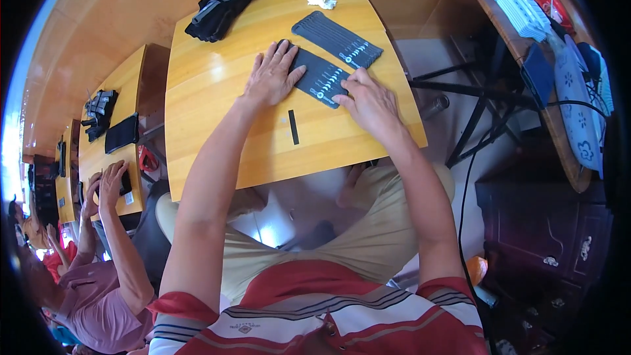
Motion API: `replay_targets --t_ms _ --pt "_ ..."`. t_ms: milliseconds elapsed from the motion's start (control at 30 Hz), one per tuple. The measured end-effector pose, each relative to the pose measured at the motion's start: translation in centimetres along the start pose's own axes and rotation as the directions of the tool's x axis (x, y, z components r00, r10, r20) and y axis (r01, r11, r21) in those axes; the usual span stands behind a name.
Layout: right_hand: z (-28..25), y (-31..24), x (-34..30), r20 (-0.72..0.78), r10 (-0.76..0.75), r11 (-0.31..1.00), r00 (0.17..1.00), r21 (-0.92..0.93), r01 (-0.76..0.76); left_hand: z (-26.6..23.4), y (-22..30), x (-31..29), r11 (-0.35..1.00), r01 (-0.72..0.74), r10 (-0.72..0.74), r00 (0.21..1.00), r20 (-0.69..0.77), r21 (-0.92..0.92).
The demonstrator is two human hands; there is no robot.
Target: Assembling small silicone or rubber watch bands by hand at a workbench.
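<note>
A flat dark grey piece (pixel 322 75), with a row of white curved marks, lies slanted on the yellow wooden table (pixel 204 118); I cannot tell what kind of thing it is. My left hand (pixel 271 79) rests flat with fingers apart over its far left end. At its right end my right hand (pixel 369 102) pinches the edge between thumb and fingers. Just beyond it lies a similar dark grey ribbed piece (pixel 338 39) with white marks. A short black strip (pixel 293 127) lies nearer me, below the left hand.
A stack of black and grey pieces (pixel 227 8) sits at the table's far left, a crumpled white scrap (pixel 322 0) at the far edge. Rightward stands a cluttered table (pixel 555 151) with dark legs and a hanging cable. On the left, another person's hands (pixel 112 187) work at a neighbouring table.
</note>
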State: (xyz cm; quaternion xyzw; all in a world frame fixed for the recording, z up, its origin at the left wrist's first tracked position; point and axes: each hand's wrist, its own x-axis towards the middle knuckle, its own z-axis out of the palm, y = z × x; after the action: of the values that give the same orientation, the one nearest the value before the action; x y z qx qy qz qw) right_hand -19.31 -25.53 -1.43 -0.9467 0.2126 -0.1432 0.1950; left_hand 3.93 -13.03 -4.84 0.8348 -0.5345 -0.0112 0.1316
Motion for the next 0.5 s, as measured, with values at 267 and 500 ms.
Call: replay_targets --t_ms 267,500 --pt "0.1 0.0 -0.6 -0.006 0.002 0.997 1.0 0.073 -0.002 0.3 -0.1 -0.2 1.0 0.022 -0.022 1.0 -0.019 -0.01" --pt "0.0 1.6 -1.3 -0.044 -0.014 0.993 0.999 0.117 0.019 0.7 -0.4 0.0 1.0 -0.015 0.015 0.999 -0.046 0.001"
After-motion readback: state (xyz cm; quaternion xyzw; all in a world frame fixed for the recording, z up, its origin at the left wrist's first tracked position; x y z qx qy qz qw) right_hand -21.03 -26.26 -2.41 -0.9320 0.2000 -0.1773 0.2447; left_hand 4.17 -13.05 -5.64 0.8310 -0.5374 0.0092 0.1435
